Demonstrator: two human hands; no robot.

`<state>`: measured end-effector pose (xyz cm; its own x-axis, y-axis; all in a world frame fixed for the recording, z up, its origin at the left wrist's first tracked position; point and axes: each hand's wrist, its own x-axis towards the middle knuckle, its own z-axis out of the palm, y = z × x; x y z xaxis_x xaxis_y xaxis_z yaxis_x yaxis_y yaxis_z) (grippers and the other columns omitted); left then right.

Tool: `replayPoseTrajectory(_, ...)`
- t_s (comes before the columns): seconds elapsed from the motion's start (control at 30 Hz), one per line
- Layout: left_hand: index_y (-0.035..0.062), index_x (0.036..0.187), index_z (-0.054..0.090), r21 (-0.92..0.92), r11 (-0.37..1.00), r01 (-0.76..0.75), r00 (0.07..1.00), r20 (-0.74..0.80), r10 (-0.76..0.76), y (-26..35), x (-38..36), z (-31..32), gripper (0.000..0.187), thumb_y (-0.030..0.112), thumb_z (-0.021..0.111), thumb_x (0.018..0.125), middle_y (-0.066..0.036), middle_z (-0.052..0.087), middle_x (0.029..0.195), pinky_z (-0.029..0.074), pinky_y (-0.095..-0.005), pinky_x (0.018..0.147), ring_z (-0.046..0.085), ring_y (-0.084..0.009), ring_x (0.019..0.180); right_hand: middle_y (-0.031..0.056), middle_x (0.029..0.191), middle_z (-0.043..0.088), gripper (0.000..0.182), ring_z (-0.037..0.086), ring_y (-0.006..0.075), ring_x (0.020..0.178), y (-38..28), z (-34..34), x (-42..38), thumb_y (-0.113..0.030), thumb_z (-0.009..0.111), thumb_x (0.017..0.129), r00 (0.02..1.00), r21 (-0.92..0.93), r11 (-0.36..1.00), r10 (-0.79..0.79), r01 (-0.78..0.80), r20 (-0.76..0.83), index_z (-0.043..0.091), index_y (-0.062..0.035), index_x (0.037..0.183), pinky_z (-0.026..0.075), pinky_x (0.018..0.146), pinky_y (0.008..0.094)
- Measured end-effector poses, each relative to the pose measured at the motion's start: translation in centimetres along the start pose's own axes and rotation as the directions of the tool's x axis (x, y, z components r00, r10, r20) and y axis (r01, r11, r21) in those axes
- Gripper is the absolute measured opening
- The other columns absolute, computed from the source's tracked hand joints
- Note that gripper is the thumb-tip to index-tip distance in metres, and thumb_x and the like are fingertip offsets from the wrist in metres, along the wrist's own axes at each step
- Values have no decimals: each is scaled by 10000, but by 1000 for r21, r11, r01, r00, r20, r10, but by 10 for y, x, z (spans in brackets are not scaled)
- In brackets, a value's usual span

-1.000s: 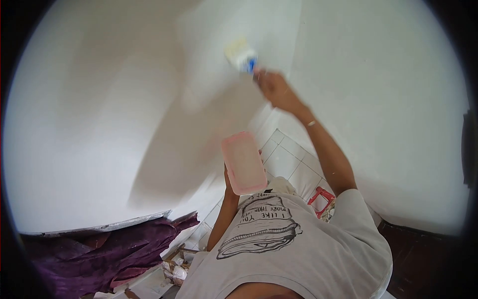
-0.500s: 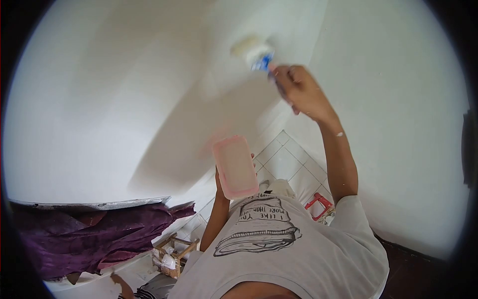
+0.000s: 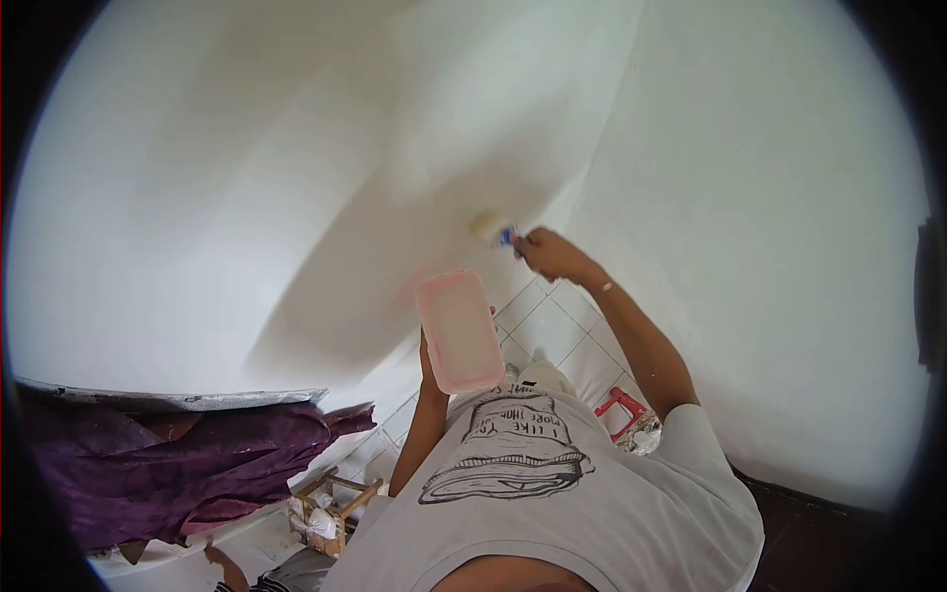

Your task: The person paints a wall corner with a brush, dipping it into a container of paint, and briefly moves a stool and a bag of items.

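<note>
My right hand (image 3: 554, 256) is closed around the handle of a paintbrush (image 3: 490, 228) with pale bristles and a blue-and-white band. The bristles point left and overlap the white wall (image 3: 335, 227) just above the container. From below and behind, my left hand (image 3: 494, 318) supports a pink plastic container (image 3: 426, 331), its fingertips showing at the right side. Whitish liquid, like paint, lies inside the container. Most of the left hand is hidden behind it.
White floor tiles (image 3: 541, 321) lie below the wall corner. Purple cloth (image 3: 178, 464) covers a ledge at lower left, beside a wooden stool (image 3: 335, 498). Another person's arm (image 3: 227, 569) shows at the bottom left. A red-framed object (image 3: 621, 409) is on the floor by my right side.
My right hand has brought the paintbrush down and slightly left along the wall, nearer the container. The left hand and container have barely shifted.
</note>
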<state>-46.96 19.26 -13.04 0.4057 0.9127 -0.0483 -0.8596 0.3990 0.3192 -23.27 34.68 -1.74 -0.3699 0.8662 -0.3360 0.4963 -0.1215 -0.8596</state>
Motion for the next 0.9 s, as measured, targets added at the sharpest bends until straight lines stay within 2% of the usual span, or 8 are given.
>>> replayPoseTrajectory(0.17,85,1563,306,32,999,-26,1000,-7,26,-3,6,18,786,586,475,982,-256,458,1458,544,-553,930,587,-393,1176,-18,545,425,498,412,85,411,-154,-71,-80,-440,467,1070,918,177,913,-324,366,-228,555,-40,787,354,392,271)
replayPoseTrajectory(0.33,63,1550,322,48,997,-60,998,13,59,-4,7,24,760,601,405,1020,-273,531,1395,579,-516,887,632,-387,1135,7,564,440,534,443,104,435,-115,-38,-50,-461,363,1098,914,38,944,-308,329,-263,574,-31,861,389,416,309)
replayPoseTrajectory(0.4,120,1575,294,8,1000,-30,999,-17,31,-1,9,15,804,536,571,944,-232,430,1474,519,-591,934,569,-395,1173,217,658,555,511,555,411,603,-22,15,13,-394,334,1102,640,-209,743,-659,635,-396,553,14,884,471,624,479)
replayPoseTrajectory(0.43,120,1575,294,4,1000,-18,1000,-5,18,-1,7,15,804,536,571,944,-232,430,1474,519,-591,934,569,-395,1173,280,739,586,497,547,503,738,11,30,15,-367,336,1099,835,-163,883,-469,440,-288,558,31,900,462,720,521)
replayPoseTrajectory(0.5,120,1567,312,-42,997,-60,998,-23,59,-2,2,18,774,526,552,952,-232,444,1461,526,-587,925,581,-393,1168,108,614,550,476,512,210,423,51,41,15,-392,426,1076,999,-44,999,23,-22,23,629,19,947,463,404,363)
replayPoseTrajectory(0.6,125,1565,317,-91,994,-65,998,22,67,-2,0,15,766,533,539,955,-235,430,1482,525,-596,920,584,-389,1176,62,609,518,508,515,163,435,58,27,18,-444,455,1061,996,-39,998,47,-44,82,650,15,960,453,400,335)
replayPoseTrajectory(0.77,98,1560,318,-10,997,-78,997,-25,77,-6,2,18,798,640,442,987,-263,514,1413,559,-555,909,611,-410,1168,-14,610,468,466,415,83,466,-122,-77,-63,-447,497,1049,915,169,928,-272,331,-300,625,-28,891,381,425,278)
replayPoseTrajectory(0.9,96,1561,316,6,999,-49,998,-51,49,-8,11,33,794,637,433,992,-265,514,1415,559,-556,907,612,-409,1164,-44,593,440,448,403,61,476,-136,-112,-59,-461,446,1074,788,190,813,-431,550,-440,570,-90,855,365,426,268)
